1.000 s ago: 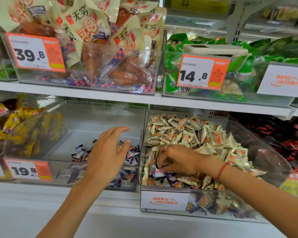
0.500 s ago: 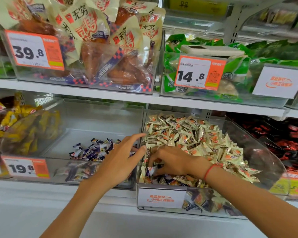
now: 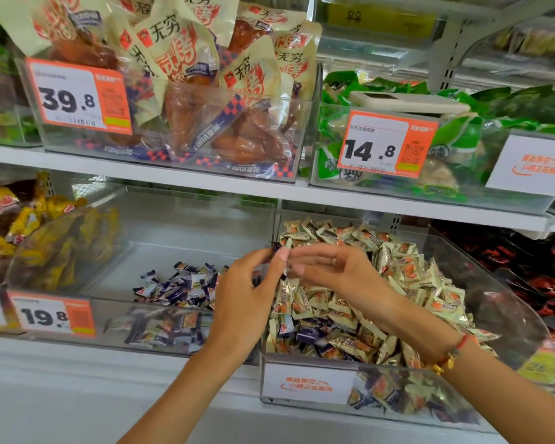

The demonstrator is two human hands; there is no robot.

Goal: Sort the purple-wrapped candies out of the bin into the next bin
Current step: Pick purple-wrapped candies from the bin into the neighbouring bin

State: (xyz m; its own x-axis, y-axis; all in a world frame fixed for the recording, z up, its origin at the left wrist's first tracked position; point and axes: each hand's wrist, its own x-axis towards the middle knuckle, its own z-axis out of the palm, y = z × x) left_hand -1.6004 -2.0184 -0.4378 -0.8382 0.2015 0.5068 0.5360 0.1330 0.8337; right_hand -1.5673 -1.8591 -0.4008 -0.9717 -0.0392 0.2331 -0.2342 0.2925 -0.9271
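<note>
Fingers of the left hand [image 3: 247, 302] pinch a dark purple-wrapped candy [image 3: 276, 248] at the divider between the bins; right hand [image 3: 337, 270] alongside, fingers loosely spread, its own hold unclear; right clear bin [image 3: 494, 283] holds heaped cream candies [image 3: 398, 270] with purple ones at front; left clear bin [image 3: 173, 225] holds a purple pile [image 3: 180, 283].

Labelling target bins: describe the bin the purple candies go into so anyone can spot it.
On the lower shelf, find the clear bin with the orange 19.8 price tag, left of the heaped cream-wrapper bin. It alone is mostly bare, holding only a small pile of purple-wrapped candies.
</note>
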